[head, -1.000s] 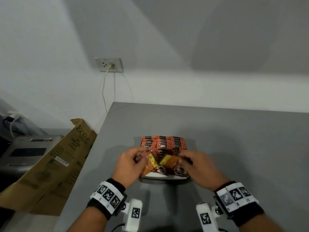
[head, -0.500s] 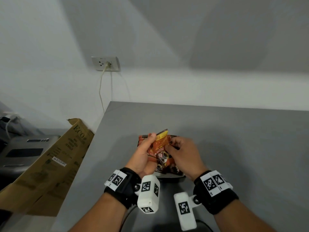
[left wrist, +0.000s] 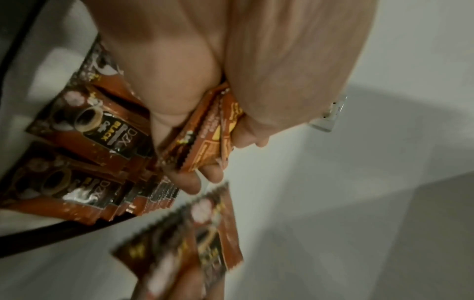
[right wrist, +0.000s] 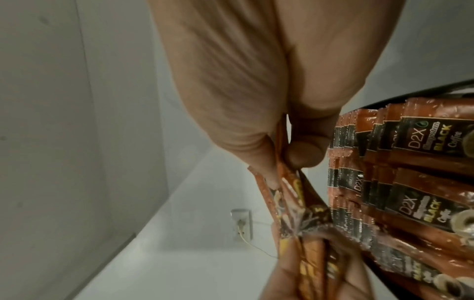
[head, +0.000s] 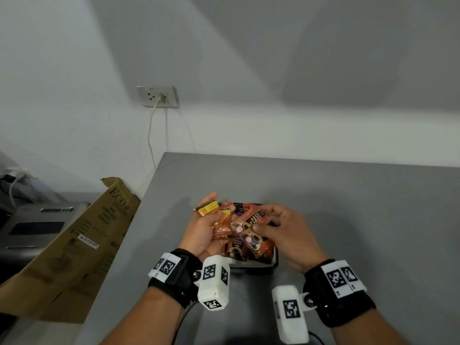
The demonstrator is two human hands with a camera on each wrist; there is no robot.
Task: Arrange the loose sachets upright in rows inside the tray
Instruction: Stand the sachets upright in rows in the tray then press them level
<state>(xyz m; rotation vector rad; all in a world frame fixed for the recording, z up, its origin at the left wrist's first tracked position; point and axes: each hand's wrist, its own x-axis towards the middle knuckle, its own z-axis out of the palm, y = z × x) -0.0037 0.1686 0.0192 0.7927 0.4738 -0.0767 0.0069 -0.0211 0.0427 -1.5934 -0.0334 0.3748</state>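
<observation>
Left hand (head: 202, 227) clutching a bundle of sachets (head: 220, 221), right hand (head: 286, 232) pinching a few sachets (head: 254, 220) beside it, both above the tray (head: 273, 260) with upright rows (right wrist: 384, 162) below.

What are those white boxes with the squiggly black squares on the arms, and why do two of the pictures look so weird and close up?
There is no machine here, just a person working with two bare hands. The white boxes are small cameras strapped to each wrist. One picture comes from a camera worn on the head, looking down at the grey table. The other two come from those wrist cameras, so you see the palms and fingers very near.

On the table sits a tray with coffee sachets standing in rows. The left hand grips a small bunch of sachets. The right hand pinches a few more sachets between thumb and fingers, above the tray. A wall socket and a cardboard box are off to the side.
</observation>
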